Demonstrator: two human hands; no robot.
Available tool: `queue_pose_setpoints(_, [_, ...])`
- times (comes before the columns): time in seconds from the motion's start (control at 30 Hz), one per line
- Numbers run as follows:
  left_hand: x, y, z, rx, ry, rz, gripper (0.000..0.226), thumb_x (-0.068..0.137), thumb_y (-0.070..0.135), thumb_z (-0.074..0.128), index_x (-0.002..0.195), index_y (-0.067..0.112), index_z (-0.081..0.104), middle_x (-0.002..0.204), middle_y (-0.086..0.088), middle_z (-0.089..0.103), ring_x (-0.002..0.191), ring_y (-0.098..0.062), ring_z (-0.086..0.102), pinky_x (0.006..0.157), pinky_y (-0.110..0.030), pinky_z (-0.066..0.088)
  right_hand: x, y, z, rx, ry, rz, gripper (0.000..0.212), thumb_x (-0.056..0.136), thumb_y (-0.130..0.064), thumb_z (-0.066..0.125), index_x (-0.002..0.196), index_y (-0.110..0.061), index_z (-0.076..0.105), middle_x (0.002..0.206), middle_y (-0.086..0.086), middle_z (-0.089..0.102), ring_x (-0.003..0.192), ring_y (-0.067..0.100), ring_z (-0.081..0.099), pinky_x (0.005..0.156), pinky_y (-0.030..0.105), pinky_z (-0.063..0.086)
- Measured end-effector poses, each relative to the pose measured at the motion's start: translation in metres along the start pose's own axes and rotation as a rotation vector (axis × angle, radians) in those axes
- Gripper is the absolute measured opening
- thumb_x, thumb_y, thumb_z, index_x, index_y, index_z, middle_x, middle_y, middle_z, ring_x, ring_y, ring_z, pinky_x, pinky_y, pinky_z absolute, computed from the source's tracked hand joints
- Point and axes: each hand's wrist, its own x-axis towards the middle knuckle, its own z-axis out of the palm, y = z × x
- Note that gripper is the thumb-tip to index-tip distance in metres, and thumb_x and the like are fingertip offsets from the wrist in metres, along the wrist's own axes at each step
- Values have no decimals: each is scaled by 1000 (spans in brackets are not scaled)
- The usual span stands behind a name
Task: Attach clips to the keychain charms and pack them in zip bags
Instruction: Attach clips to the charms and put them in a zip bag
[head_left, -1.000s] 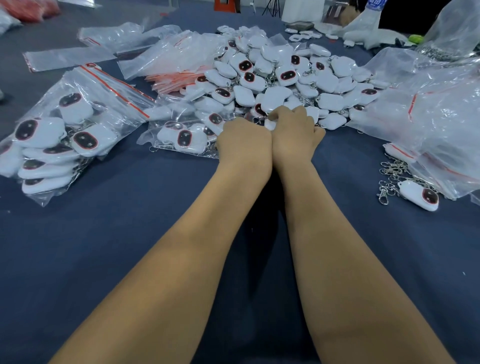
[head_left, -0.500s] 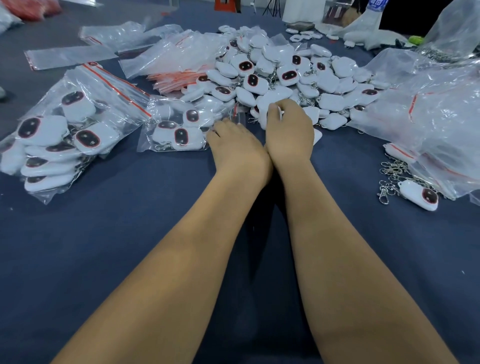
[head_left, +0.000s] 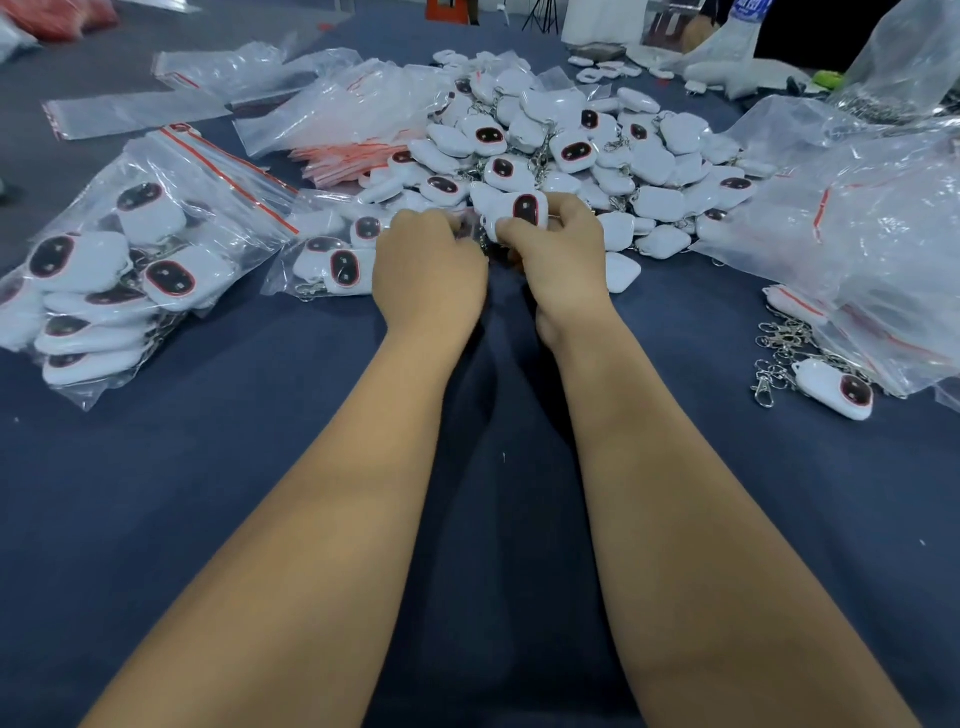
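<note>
Since half a second back: right hand rolled palm-inward and lifted a charm off the near edge of the pile; left hand shifted up toward it, fingers now at the mouth of a small bag. At present, fingers and thumb of the right curled round the charm — white body, dark oval face with red rim turned up, held just above the pile's front. Left knuckles up, fingers bent down out of sight at the bag's right edge; cannot tell whether pinching the plastic or only resting there. Small bag flat on the blue cloth, a few charms already inside, just left of the left hand. Further left, a big bag stuffed with charms, red zip strip across its top. Behind the small bag, a stack of empty bags with red strips, partly under loose clear plastic. To the right, a large crumpled plastic sack; at its near foot a heap of metal clips and, touching them, one loose charm face up. Both forearms stretched forward side by side, wrists near each other, hands almost touching over the cloth. Far end of the table cluttered and blurred — more white pieces there, too small to tell.
</note>
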Motion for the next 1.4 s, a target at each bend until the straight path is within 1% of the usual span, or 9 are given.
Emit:
queue_pose_setpoints(0.17, [1, 0, -7, -314, 51, -27, 25, 83, 9, 46, 78, 29, 60, 75, -1, 58, 70, -21, 48, 66, -30, 41, -1, -1, 1, -4, -87, -17, 3, 84, -5, 64, 84, -7, 62, 77, 9, 49, 73, 18, 42, 66, 30, 38])
queue_pose_setpoints(0.27, [3, -1, -7, -503, 22, -101, 31, 85, 9, 45, 92, 29, 67, 99, -6, 73, 95, -28, 66, 85, -35, 54, 1, 0, 1, -40, -111, -33, 10, 89, -7, 61, 87, 3, 60, 81, 8, 47, 76, 17, 40, 61, 25, 35])
queue_pose_setpoints(0.33, [2, -1, -6, -483, 2, -101, 35, 86, 9, 45, 104, 26, 70, 111, 2, 71, 102, -18, 64, 85, -25, 52, 1, 2, 2, -60, -137, -42, 19, 93, -5, 58, 97, 13, 61, 83, 10, 54, 78, 19, 45, 65, 26, 39])
queue_pose_setpoints(0.47, [3, -2, -1, -450, -10, -60, 34, 89, 15, 48, 115, 23, 69, 117, 6, 66, 105, -12, 61, 93, -30, 50, -1, 1, 3, -56, -177, -53, 22, 92, 5, 53, 110, -2, 63, 96, 10, 70, 86, 19, 64, 77, 29, 52])
queue_pose_setpoints(0.63, [5, -5, 2, -498, 26, -1, 31, 92, 9, 47, 110, 32, 59, 93, 3, 63, 72, -17, 57, 70, -37, 51, -2, 2, 4, -44, -165, -19, 31, 92, 6, 55, 122, -1, 57, 106, 17, 72, 95, 25, 68, 94, 42, 54])
queue_pose_setpoints(0.83, [4, -4, 0, -500, -36, -49, 26, 86, 16, 50, 90, 39, 62, 93, 10, 68, 84, -14, 62, 83, -40, 53, 0, 3, 2, -58, -211, -7, 30, 91, 4, 58, 121, -1, 59, 90, 10, 71, 78, 15, 66, 76, 28, 54])
queue_pose_setpoints(1.07, [6, -5, 2, -439, -63, -66, 15, 88, 29, 55, 99, 29, 66, 89, 13, 67, 89, -13, 64, 86, -40, 53, 1, 3, -1, -117, -253, -9, 30, 89, 2, 62, 120, 0, 60, 65, -6, 66, 53, -2, 60, 52, 12, 45])
queue_pose_setpoints(1.2, [7, -5, 2, -420, -73, -66, 15, 89, 30, 55, 98, 26, 67, 88, 10, 68, 87, -18, 65, 86, -45, 53, 0, 0, -2, -125, -257, -11, 30, 87, 5, 61, 116, -1, 62, 57, -10, 64, 49, -2, 58, 51, 12, 44])
queue_pose_setpoints(1.4, [8, -7, 3, -384, -87, -34, 15, 90, 34, 54, 95, 29, 67, 85, 13, 67, 82, -10, 61, 78, -33, 50, -1, -4, 0, -117, -238, 28, 24, 87, -3, 51, 105, -9, 66, 81, -1, 67, 67, 7, 61, 67, 23, 50])
